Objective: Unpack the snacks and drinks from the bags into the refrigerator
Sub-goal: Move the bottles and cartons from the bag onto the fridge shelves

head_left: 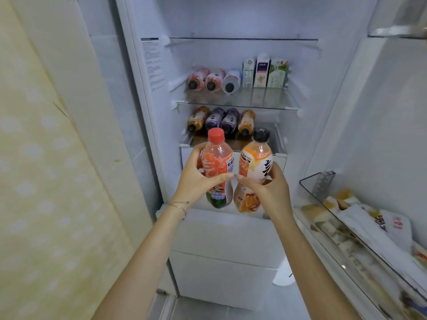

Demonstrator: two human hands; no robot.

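We are holding two drinks up in front of the open refrigerator (231, 19), neither yet on a shelf. Our left hand (198, 179) is gripping the red-capped bottle (217, 162) and our right hand (265, 188) is gripping the orange bottle (256, 162), the two bottles nearly touching. The lower shelf (275, 144) is carrying a row of four bottles (221, 120) lying on their sides, caps towards us, with a bare strip at its right end (room for one, we are guessing, hardly two). We are judging it best to place one at a time: tipping the orange bottle flat, sliding it in base first against the row so it cannot roll, then finding the red-capped bottle a spot, perhaps in front of the cartons (263, 71) on the upper shelf (265, 98).
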